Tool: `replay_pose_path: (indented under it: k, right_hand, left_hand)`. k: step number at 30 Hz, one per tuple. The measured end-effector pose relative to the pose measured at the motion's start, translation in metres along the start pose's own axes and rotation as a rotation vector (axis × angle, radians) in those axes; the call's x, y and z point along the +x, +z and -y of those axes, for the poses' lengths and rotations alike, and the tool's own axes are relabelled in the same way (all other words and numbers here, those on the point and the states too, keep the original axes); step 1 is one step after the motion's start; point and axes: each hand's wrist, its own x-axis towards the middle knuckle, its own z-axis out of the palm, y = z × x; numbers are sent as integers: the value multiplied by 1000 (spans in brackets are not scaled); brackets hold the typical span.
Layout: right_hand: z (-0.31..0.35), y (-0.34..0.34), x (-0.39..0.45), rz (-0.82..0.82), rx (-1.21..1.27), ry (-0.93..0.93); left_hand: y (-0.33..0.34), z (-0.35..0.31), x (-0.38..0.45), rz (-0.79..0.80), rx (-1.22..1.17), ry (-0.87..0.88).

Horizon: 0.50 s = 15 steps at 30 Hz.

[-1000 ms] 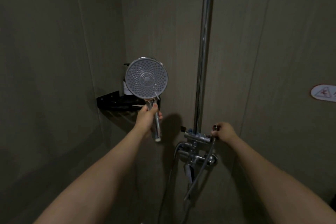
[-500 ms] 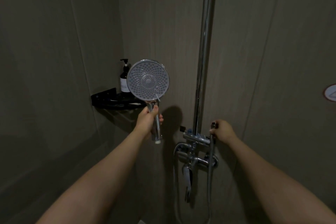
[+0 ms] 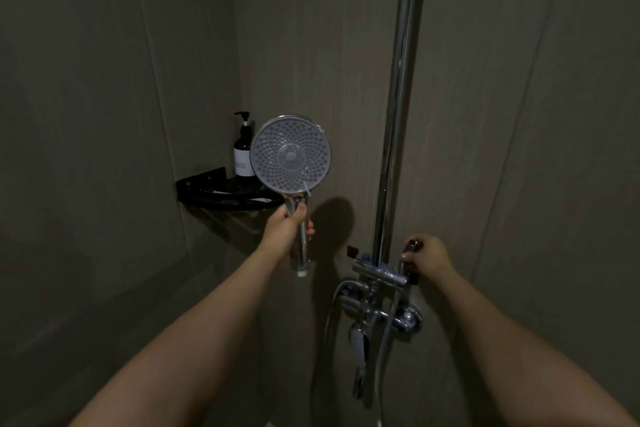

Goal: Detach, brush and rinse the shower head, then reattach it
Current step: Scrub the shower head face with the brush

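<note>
Head view: left hand (image 3: pixel 284 226) curls its fingers around the chrome handle of the shower head (image 3: pixel 290 153), detached and held upright left of the riser pipe (image 3: pixel 398 97), nozzle face toward the camera. Right hand (image 3: pixel 427 253) grips the hose end (image 3: pixel 410 248) just right of the pipe, above the mixer valve (image 3: pixel 377 312). Farther left of the pipe, a pump bottle (image 3: pixel 243 149) stands on a black corner shelf (image 3: pixel 214 189).
</note>
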Motion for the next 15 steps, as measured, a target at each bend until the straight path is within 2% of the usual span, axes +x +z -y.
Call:
replay_pose_path:
  k: [3, 6, 11, 15]
  right_hand:
    - [-9, 6, -9, 97, -107, 17]
    - [-16, 9, -12, 70, -109, 8]
    - [-6, 10, -3, 222, -361, -7]
    - [-8, 20, -6, 242, -461, -18]
  left_hand:
    - [2, 0, 1, 0, 8, -9]
    - [3, 2, 3, 4, -7, 4]
    - [4, 10, 3, -20, -8, 0]
    - [6, 14, 0, -35, -56, -22]
